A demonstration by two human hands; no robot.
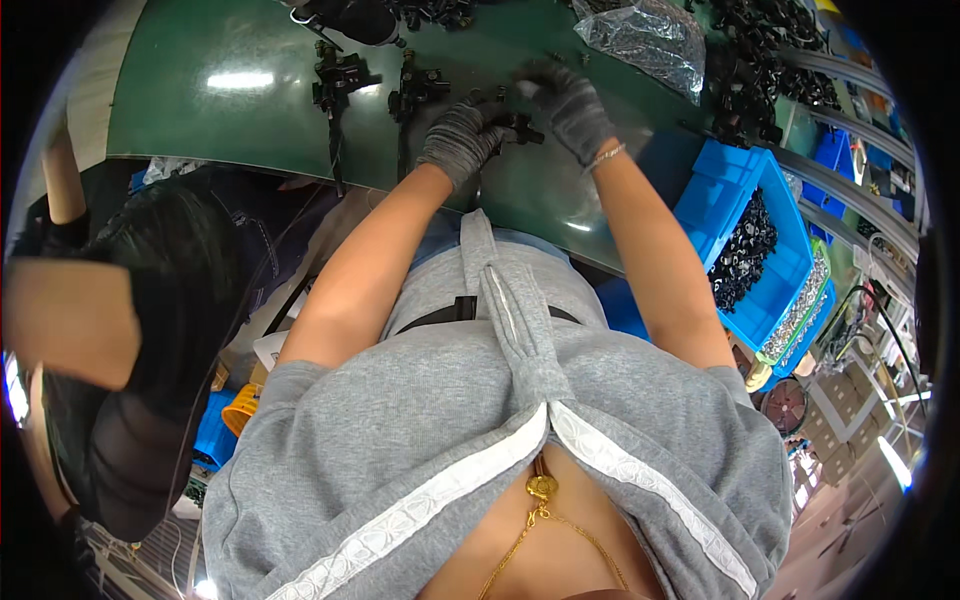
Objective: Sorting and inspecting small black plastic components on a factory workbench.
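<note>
While a black part [522, 130] sits at upper centre of the frame, the left hand [462, 140], in a grey glove, is closed on it at the fingertips. Right hand [568, 105], also gloved, is just to the right of the part; its fingers are blurred, so whether it grips anything cannot be told. Under both: green table [250, 125]. Whether the part touches the table cannot be told.

Left of the left hand, two black assemblies lie side by side, apart: first assembly [414, 88], nearer the hand, and second assembly [338, 80], farther left. Clear bag [645, 45] at top, right of centre; dark pile [765, 70] at upper right.

Right of the right forearm, blue bin [705, 190], tilted in view, contains small black pieces [745, 250]. Silver pieces [803, 305] lie just beyond it. Left edge of frame: co-worker [160, 290] in dark clothing.
</note>
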